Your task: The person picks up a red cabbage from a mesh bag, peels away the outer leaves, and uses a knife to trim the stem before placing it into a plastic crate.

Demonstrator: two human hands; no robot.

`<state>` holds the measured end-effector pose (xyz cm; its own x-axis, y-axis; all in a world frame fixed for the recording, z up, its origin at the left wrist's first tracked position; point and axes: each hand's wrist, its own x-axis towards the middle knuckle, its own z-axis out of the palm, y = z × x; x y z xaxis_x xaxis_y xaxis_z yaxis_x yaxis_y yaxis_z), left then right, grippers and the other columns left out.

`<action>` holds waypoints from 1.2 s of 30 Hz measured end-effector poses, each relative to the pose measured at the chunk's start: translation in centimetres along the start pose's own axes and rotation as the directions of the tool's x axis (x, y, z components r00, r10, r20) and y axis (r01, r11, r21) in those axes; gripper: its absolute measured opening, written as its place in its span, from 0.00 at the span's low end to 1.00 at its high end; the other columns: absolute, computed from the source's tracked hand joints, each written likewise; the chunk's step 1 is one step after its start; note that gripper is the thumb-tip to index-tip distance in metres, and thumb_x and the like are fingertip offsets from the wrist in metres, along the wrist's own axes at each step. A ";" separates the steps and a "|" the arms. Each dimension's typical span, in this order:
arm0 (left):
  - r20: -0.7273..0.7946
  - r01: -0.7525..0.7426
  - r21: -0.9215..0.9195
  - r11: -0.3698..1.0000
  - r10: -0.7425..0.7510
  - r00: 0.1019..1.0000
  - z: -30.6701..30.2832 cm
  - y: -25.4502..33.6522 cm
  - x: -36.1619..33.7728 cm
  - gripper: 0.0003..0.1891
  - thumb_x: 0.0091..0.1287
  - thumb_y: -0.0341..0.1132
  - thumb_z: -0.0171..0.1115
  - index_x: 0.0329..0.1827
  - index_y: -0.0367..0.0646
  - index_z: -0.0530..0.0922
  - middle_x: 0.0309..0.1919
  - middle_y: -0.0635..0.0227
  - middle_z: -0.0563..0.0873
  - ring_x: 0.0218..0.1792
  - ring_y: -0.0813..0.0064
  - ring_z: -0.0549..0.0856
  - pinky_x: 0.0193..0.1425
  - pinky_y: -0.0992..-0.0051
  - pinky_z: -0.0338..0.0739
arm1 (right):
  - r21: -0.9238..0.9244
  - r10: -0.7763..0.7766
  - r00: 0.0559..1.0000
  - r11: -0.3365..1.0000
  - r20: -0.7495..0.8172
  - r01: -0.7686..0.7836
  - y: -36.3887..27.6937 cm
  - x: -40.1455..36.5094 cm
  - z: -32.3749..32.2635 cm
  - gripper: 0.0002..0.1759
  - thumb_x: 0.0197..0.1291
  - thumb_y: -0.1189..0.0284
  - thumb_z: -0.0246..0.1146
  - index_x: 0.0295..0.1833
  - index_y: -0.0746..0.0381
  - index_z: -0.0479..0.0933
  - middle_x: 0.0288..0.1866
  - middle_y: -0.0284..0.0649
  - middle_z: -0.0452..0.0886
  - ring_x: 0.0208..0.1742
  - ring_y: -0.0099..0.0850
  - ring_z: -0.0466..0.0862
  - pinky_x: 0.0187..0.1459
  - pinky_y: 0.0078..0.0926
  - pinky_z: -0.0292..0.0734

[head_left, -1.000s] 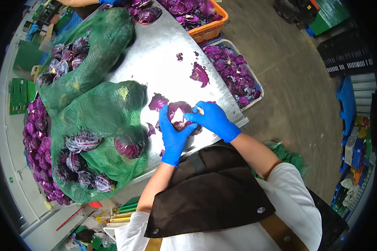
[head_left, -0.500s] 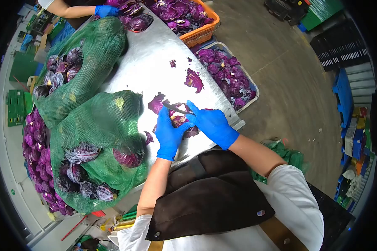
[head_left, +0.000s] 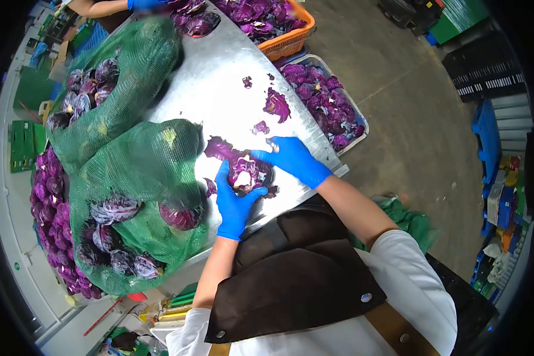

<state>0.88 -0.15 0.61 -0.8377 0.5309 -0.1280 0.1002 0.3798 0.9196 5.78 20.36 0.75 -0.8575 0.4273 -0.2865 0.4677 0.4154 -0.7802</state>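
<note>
My left hand (head_left: 234,206), in a blue glove, is wrapped round the near left side of a trimmed red cabbage (head_left: 247,172), its pale cut base facing up on the metal table (head_left: 219,77). At the cabbage's upper right is my right hand (head_left: 295,161), also gloved, with its fingers closed; a small pale bit shows at the fingertips, and I cannot make out what it grips. No knife blade is visible. A loose purple leaf (head_left: 218,148) lies against the cabbage, and a small scrap (head_left: 260,127) rests above it.
Green net bags (head_left: 130,157) of cabbages cover the table's left side. Beyond the right edge stand an orange crate (head_left: 288,44) and a pale bin (head_left: 362,121) of leaves. A co-worker's gloved hand (head_left: 148,5) is at the top left. Another leaf (head_left: 276,105) lies nearer the bin.
The knife blade seen between my hands has gone from view. My right hand has shifted slightly up and right, uncovering the cabbage's base. A small scrap now lies above the cabbage.
</note>
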 end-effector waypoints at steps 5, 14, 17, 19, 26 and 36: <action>0.026 -0.074 0.120 0.990 0.071 0.997 0.5 -0.3 0.4 0.58 0.42 0.45 0.85 0.74 0.34 0.58 0.64 0.52 0.74 0.62 0.60 0.78 0.67 0.65 0.74 | 0.070 0.021 0.988 0.997 0.154 -0.032 -1.5 -3.0 0.6 0.41 0.49 0.40 0.71 0.53 0.67 0.77 0.36 0.52 0.85 0.39 0.46 0.87 0.42 0.40 0.80; 0.098 -0.082 0.328 0.941 0.053 0.994 -0.3 0.1 1.7 0.60 0.39 0.48 0.86 0.73 0.32 0.59 0.63 0.50 0.75 0.62 0.59 0.79 0.67 0.64 0.74 | -0.089 0.039 0.989 0.996 0.145 -0.027 -1.7 -2.1 0.2 0.21 0.53 0.60 0.65 0.46 0.64 0.78 0.31 0.52 0.85 0.36 0.47 0.87 0.40 0.43 0.81; 0.078 -0.033 0.138 0.990 0.022 0.997 -0.5 -0.3 1.6 0.59 0.39 0.51 0.86 0.71 0.31 0.61 0.63 0.50 0.75 0.62 0.59 0.78 0.67 0.64 0.74 | -0.130 -0.019 0.998 0.991 0.064 0.027 -1.8 -1.6 0.3 0.18 0.54 0.61 0.63 0.43 0.64 0.79 0.29 0.51 0.84 0.35 0.47 0.87 0.39 0.44 0.81; 0.042 -0.026 0.208 0.978 0.017 0.999 -0.3 0.0 1.8 0.57 0.40 0.50 0.86 0.70 0.31 0.63 0.61 0.53 0.77 0.60 0.62 0.79 0.66 0.65 0.75 | -0.213 -0.133 0.989 0.970 -0.059 0.117 0.2 -0.9 1.4 0.16 0.53 0.61 0.63 0.41 0.64 0.80 0.28 0.49 0.84 0.35 0.46 0.87 0.39 0.45 0.81; 0.098 -0.124 0.147 0.981 0.110 0.989 -2.1 -0.8 0.2 0.58 0.40 0.48 0.86 0.73 0.34 0.61 0.63 0.54 0.76 0.63 0.62 0.78 0.69 0.64 0.72 | -0.109 0.128 0.988 0.987 0.082 -0.118 5.0 0.8 -1.7 0.24 0.60 0.53 0.65 0.48 0.64 0.82 0.38 0.49 0.86 0.41 0.43 0.87 0.43 0.39 0.80; 0.091 -0.075 0.340 0.938 0.047 0.995 0.5 2.9 1.7 0.50 0.47 0.45 0.82 0.70 0.35 0.63 0.62 0.50 0.73 0.62 0.57 0.77 0.67 0.63 0.73 | 0.091 -0.089 0.960 0.994 0.267 0.066 -0.6 0.6 -1.5 0.25 0.57 0.51 0.69 0.51 0.58 0.84 0.41 0.52 0.86 0.42 0.44 0.87 0.46 0.38 0.80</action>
<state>0.01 2.29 2.86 -0.7796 0.6150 -0.1183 0.3393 0.5734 0.7457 5.25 21.55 1.88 -0.9216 0.1588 -0.3543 0.3882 0.3680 -0.8449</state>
